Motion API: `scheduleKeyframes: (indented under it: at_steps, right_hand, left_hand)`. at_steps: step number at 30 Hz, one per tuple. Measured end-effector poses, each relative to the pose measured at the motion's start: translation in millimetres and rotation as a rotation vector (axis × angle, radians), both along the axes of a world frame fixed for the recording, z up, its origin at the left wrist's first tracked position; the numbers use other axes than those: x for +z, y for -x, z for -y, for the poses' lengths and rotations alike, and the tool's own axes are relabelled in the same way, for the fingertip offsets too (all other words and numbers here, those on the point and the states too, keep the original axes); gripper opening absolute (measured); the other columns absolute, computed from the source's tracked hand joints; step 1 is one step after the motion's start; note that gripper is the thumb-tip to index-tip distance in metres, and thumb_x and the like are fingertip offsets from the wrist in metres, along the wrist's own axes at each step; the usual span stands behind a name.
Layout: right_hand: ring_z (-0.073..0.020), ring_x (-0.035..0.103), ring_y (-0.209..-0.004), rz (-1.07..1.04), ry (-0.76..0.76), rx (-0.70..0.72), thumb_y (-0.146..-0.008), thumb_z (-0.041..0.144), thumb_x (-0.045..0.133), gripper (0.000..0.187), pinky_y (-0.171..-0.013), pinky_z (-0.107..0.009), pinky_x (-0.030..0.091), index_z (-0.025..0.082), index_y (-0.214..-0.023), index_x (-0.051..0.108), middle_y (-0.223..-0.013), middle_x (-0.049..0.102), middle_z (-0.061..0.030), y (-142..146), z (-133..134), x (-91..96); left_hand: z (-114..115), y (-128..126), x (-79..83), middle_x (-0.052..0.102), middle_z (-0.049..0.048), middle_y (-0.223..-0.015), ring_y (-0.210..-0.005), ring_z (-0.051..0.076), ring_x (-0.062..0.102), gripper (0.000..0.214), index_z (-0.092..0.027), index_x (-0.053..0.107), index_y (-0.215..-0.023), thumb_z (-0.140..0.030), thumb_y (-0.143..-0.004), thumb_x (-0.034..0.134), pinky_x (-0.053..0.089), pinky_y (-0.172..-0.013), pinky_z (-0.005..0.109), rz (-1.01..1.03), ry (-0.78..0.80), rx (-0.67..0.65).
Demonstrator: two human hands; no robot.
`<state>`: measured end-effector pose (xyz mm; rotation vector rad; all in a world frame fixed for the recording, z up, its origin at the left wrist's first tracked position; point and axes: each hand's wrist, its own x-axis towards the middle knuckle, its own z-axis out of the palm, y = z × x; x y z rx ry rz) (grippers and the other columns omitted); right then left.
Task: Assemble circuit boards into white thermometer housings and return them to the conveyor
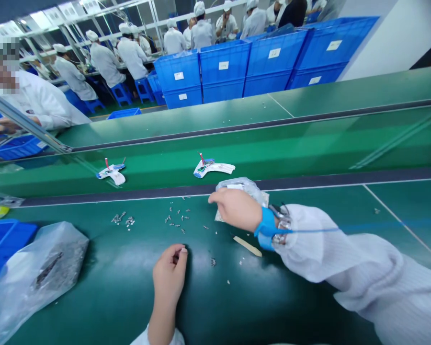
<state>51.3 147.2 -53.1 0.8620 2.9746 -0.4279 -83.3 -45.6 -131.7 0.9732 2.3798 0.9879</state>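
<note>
My right hand [235,208] rests over a small clear plastic bag [246,188] at the edge of the green bench, fingers curled on it; a blue wrist strap [266,229] circles that wrist. My left hand [169,275] lies lower on the bench with its fingers pinched together; whatever is in them is too small to make out. Several tiny metal parts [177,218] are scattered just beyond both hands. Two white and blue assemblies [111,172] [211,167] lie on the conveyor belt behind.
A large clear bag of dark parts [39,273] lies at the left beside a blue bin [2,247]. A pale strip [247,246] lies near my right wrist. A person in white sits at far left; others work behind stacked blue crates [222,69].
</note>
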Motion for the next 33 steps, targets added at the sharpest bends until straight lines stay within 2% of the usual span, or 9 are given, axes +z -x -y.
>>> scheduleKeyframes:
  at_steps: [4, 12, 15, 18, 21, 23, 26, 30, 33]
  right_hand:
    - [-0.0176, 0.062, -0.092, -0.012, 0.015, 0.025, -0.083, 0.008, 0.04, 0.032, -0.079, -0.027, 0.042, 0.018, -0.098, 0.066, -0.1, 0.066, -0.0054, 4.0, -12.2, 10.3]
    - [-0.0255, 0.065, -0.075, 0.139, 0.02, 0.173, -0.074, 0.007, 0.052, 0.019, -0.058, -0.029, 0.04, 0.01, -0.083, 0.069, -0.084, 0.066, -0.0144, 33.5, 12.6, -33.7]
    - [-0.0235, 0.065, -0.077, 0.148, 0.016, 0.16, -0.074, 0.005, 0.052, 0.021, -0.06, -0.028, 0.041, 0.012, -0.084, 0.069, -0.086, 0.066, -0.0134, 33.0, 9.1, -33.8]
    - [-0.0193, 0.062, -0.089, 0.084, -0.001, 0.077, -0.085, 0.015, 0.046, 0.024, -0.074, -0.027, 0.043, 0.019, -0.095, 0.067, -0.098, 0.064, -0.0082, 23.4, -18.5, -16.3]
    - [-0.0195, 0.053, -0.109, 0.045, -0.064, -0.151, -0.092, 0.021, 0.037, 0.03, -0.092, -0.031, 0.039, 0.017, -0.115, 0.057, -0.118, 0.056, -0.0101, 13.0, -71.2, -3.0]
    - [-0.0229, 0.051, -0.111, 0.081, -0.08, -0.309, -0.093, 0.027, 0.041, 0.036, -0.094, -0.04, 0.04, 0.013, -0.125, 0.048, -0.125, 0.051, -0.0137, 7.7, -108.3, -6.0]
    - [-0.0212, 0.056, -0.103, 0.171, -0.013, -0.392, -0.089, 0.036, 0.052, 0.037, -0.087, -0.043, 0.048, 0.015, -0.12, 0.051, -0.12, 0.054, -0.0098, 3.7, -146.2, -24.6]
    - [-0.0195, 0.058, -0.099, 0.203, 0.079, -0.357, -0.089, 0.032, 0.054, 0.032, -0.083, -0.04, 0.051, 0.015, -0.116, 0.054, -0.115, 0.057, -0.0083, 0.3, -160.3, -41.6]
    - [-0.0183, 0.059, -0.096, 0.154, 0.117, -0.323, -0.09, 0.033, 0.053, 0.03, -0.081, -0.039, 0.051, 0.015, -0.114, 0.055, -0.112, 0.058, -0.0076, -9.5, -156.1, -29.2]
  left_hand:
    - [-0.3, -1.9, -1.8, 0.07, 0.0048, -0.07, -0.059, 0.02, 0.062, 0.029, -0.019, 0.068, -0.079, -0.042, -0.078, 0.051, 0.049, -0.061, 0.033, 0.006, -0.002, -0.013]
    - [-0.1, -4.7, -1.1, 0.068, 0.0041, -0.071, -0.06, 0.018, 0.06, 0.028, -0.019, 0.068, -0.08, -0.039, -0.08, 0.048, 0.047, -0.06, 0.03, 0.017, 0.025, -0.019]
    - [-0.2, -4.1, 0.2, 0.068, 0.0041, -0.071, -0.059, 0.019, 0.059, 0.029, -0.02, 0.069, -0.081, -0.041, -0.08, 0.049, 0.047, -0.06, 0.031, 0.033, 0.034, -0.029]
    - [0.3, -2.5, 0.1, 0.068, 0.0046, -0.072, -0.058, 0.02, 0.058, 0.03, -0.021, 0.069, -0.08, -0.045, -0.077, 0.051, 0.046, -0.06, 0.032, 0.049, 0.042, -0.032]
    - [1.1, -1.8, -0.9, 0.068, 0.0048, -0.073, -0.058, 0.021, 0.057, 0.033, -0.021, 0.069, -0.082, -0.048, -0.076, 0.052, 0.045, -0.061, 0.034, 0.058, 0.048, -0.02]
    - [1.2, -2.5, -1.0, 0.068, 0.0042, -0.072, -0.058, 0.021, 0.057, 0.033, -0.022, 0.069, -0.082, -0.05, -0.075, 0.053, 0.044, -0.061, 0.034, 0.063, 0.046, -0.008]
    - [0.3, -4.1, 0.6, 0.068, 0.0037, -0.071, -0.059, 0.022, 0.058, 0.034, -0.022, 0.068, -0.08, -0.052, -0.074, 0.053, 0.044, -0.061, 0.034, 0.069, 0.031, 0.031]
    - [-2.7, -3.9, 4.5, 0.068, 0.0034, -0.068, -0.063, 0.024, 0.06, 0.036, -0.022, 0.068, -0.077, -0.054, -0.071, 0.055, 0.044, -0.063, 0.034, 0.085, 0.009, 0.105]
    - [-3.7, -3.0, 9.8, 0.066, 0.0022, -0.064, -0.06, 0.023, 0.059, 0.037, -0.021, 0.066, -0.076, -0.056, -0.07, 0.055, 0.044, -0.06, 0.032, 0.109, -0.007, 0.151]
